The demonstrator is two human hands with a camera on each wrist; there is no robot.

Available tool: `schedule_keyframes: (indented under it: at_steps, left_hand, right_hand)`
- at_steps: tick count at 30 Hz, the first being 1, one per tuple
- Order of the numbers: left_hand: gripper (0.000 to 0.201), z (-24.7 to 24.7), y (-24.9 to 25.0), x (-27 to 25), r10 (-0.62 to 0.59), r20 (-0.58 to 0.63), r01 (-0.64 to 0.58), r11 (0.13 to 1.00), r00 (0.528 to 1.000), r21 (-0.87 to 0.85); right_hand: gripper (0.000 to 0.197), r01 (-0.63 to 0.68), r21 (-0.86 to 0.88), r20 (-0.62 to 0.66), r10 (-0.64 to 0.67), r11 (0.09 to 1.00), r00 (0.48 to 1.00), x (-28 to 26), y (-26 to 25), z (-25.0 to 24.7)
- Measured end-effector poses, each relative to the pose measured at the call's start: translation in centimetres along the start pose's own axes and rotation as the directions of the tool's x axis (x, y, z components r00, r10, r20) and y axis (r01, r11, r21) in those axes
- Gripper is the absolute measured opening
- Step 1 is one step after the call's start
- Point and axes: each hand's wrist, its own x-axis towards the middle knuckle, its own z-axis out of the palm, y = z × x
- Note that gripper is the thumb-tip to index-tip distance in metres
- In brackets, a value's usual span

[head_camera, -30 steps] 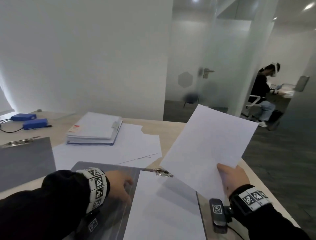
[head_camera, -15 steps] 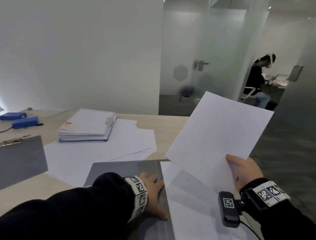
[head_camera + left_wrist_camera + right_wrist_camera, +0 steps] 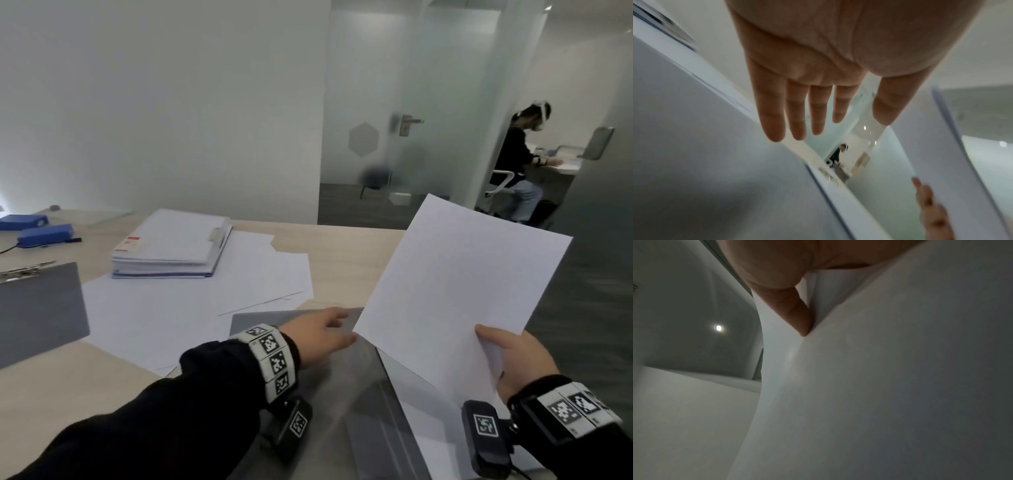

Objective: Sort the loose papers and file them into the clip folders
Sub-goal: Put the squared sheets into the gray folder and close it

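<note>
My right hand pinches the lower corner of a blank white sheet and holds it tilted above the desk; in the right wrist view the thumb presses on that sheet. A grey clip folder lies in front of me with a white page in it. My left hand hovers over the folder's top part with straight fingers, holding nothing. The folder's clip is hidden behind the held sheet.
Loose white papers spread over the wooden desk. On them sits a thick filed stack. A second grey clip folder lies at the left, blue devices beyond it. Another person sits far right behind the glass.
My left hand slid from the folder's left side up and right toward its top edge. The right hand kept the sheet raised, shifting it slightly right as my head turned.
</note>
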Motion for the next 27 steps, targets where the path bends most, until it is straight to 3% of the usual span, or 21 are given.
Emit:
schedule_keyframes:
  at_steps: [3,6,9,12,14,17,23,27]
  left_hand:
    - [0.03,-3.7,-3.0,-2.8,-0.042,-0.217,0.003,0.984,0.975,-0.179]
    - [0.015,-7.0,-5.9,-6.0,-0.136,-0.405,0.014,0.957,0.904,-0.29]
    - [0.017,-8.8,-9.2,-7.7,-0.273,-0.487,0.086,0.925,0.83,-0.371]
    - [0.015,-9.1,-11.8,-8.4,-0.377,-0.481,0.118,0.866,0.792,-0.486]
    - [0.013,-8.9,-13.0,-8.4,-0.393,-0.456,0.13,0.852,0.799,-0.507]
    - [0.016,-8.5,-14.2,-8.3,-0.367,-0.39,0.127,0.845,0.845,-0.52]
    - [0.049,-8.0,-15.8,-9.0,-0.235,-0.21,0.144,0.916,0.949,-0.374]
    - [0.054,-7.9,-15.0,-9.4,-0.196,-0.041,0.18,0.951,0.98,-0.251]
  right_hand:
    - [0.02,-0.038,-0.042,0.062,0.041,0.998,0.997,-0.4,0.5,2.3]
    - [0.023,-0.081,-0.103,0.15,0.096,0.991,0.984,-1.4,1.2,5.2]
    - [0.028,-0.104,-0.203,0.217,0.148,0.974,0.965,-2.3,2.2,8.3]
    - [0.028,-0.14,-0.313,0.266,0.228,0.94,0.937,-3.5,3.1,10.8]
    - [0.028,-0.173,-0.362,0.293,0.287,0.916,0.912,-4.3,3.6,11.8]
    - [0.025,-0.184,-0.422,0.323,0.337,0.888,0.885,-5.4,3.8,12.6]
    - [0.026,-0.158,-0.497,0.364,0.371,0.853,0.854,-7.6,4.2,13.9]
    - [0.048,-0.08,-0.544,0.38,0.33,0.835,0.864,-7.7,5.3,14.7]
